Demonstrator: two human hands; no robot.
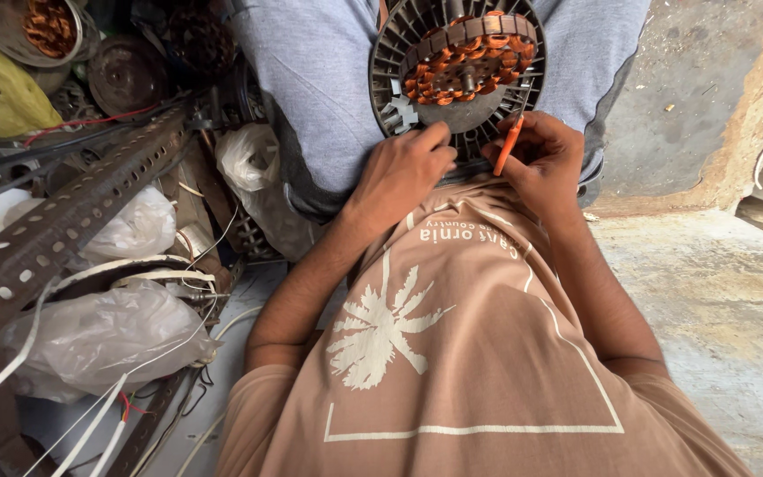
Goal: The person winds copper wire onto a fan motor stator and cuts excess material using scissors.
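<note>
A round grey fan-motor stator (458, 66) with copper windings rests on my lap between my knees. My left hand (406, 170) grips its lower rim, thumb and fingers pinched on the edge. My right hand (545, 163) holds a thin orange tool (509, 145) whose tip touches the stator's lower right rim. My tan shirt with a white palm print fills the lower part of the view.
A slotted metal angle bar (64, 216) runs diagonally at left, with plastic bags (103, 331), white wires and another copper-wound part in a bowl (41, 26) around it. Bare concrete floor (717, 291) lies at right.
</note>
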